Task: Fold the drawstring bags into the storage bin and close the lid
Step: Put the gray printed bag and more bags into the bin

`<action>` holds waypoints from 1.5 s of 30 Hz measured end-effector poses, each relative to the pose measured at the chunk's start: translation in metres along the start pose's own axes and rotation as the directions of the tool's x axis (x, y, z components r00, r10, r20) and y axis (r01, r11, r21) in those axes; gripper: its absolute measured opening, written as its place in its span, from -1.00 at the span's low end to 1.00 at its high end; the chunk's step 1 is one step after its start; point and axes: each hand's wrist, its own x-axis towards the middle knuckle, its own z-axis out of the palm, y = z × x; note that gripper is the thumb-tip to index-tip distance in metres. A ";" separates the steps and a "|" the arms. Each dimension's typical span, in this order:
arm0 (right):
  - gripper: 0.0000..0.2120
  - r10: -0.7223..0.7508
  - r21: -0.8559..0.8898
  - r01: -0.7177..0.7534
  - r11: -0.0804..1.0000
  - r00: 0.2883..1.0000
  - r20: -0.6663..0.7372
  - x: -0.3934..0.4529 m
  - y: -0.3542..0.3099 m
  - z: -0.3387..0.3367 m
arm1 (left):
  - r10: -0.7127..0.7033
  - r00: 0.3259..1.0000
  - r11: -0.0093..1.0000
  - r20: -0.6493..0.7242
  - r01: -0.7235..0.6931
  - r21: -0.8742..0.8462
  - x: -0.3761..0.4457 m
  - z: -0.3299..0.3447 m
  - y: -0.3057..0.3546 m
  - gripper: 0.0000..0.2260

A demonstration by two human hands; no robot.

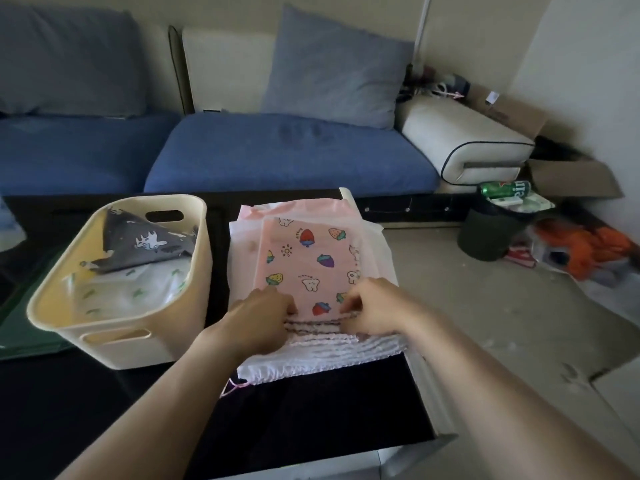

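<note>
Drawstring bags in pink plastic, printed with strawberries and small teeth (306,261), are lying in a stack on the dark glossy desk (311,410), just beside the bin, and both hands are working at the top bag's near, gathered edge. The left hand (258,318) is pinching that ruffled hem with curled fingers, and the right hand (372,306) is doing the same a little apart, so each grip is narrow and holding the bag's edge; taking both near corners this way is probably meant to lift the hem and carry it over for a fold. Beneath the top bag, pale pink and white bags (346,351) are spreading out wider, their puckered hems stepping toward the person, with a pink cord (235,388) trailing off the lowest one. To the left, the cream plastic storage bin with cut-out handles (114,337) is standing open; it is holding a folded grey bag with white figures (149,244) resting on a white bag with green leaf marks (131,292). No lid is showing in this view.
</note>
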 end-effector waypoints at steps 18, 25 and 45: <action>-0.93 -0.087 0.070 0.105 0.992 0.971 -0.222 -0.007 0.024 -0.006 | -0.091 0.845 0.890 -0.527 -0.168 -0.423 -0.004 -0.015 0.005 -0.88; -0.88 -0.128 0.170 0.230 0.958 0.876 -0.464 -0.018 0.015 -0.018 | -0.012 0.718 0.909 -0.695 -0.282 -0.307 -0.007 -0.017 0.004 -0.89; -0.92 -0.054 0.479 0.120 0.869 0.987 -0.149 -0.032 0.050 -0.027 | -0.187 0.917 0.908 -0.352 0.025 -0.418 -0.006 -0.021 -0.025 -0.44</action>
